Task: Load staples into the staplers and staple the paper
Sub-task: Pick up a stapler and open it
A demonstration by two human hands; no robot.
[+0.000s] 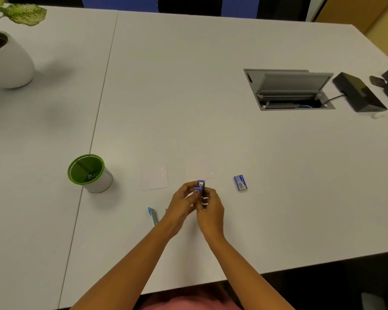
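Two hands: left hand (181, 203) and right hand (211, 209) meet over the table (211, 130), forearms converging.
Stapler (201, 186): small, purple, with a dark metal strip showing.
Position: between both hands' fingertips, left of the staple box (240, 182).
Fingers: curled, pinching the stapler from both sides.

- A white tabletop (211, 86), with a seam running down its left part.
- A potted plant (7, 57) at the far left: rounded white pot, speckled green leaves.
- A green-rimmed white cup (101, 182), upright on the seam.
- An open cable hatch (289, 90) sunk at the right, lid raised.
- A black wedge-shaped box (358, 92) beside the hatch, cabled into it.
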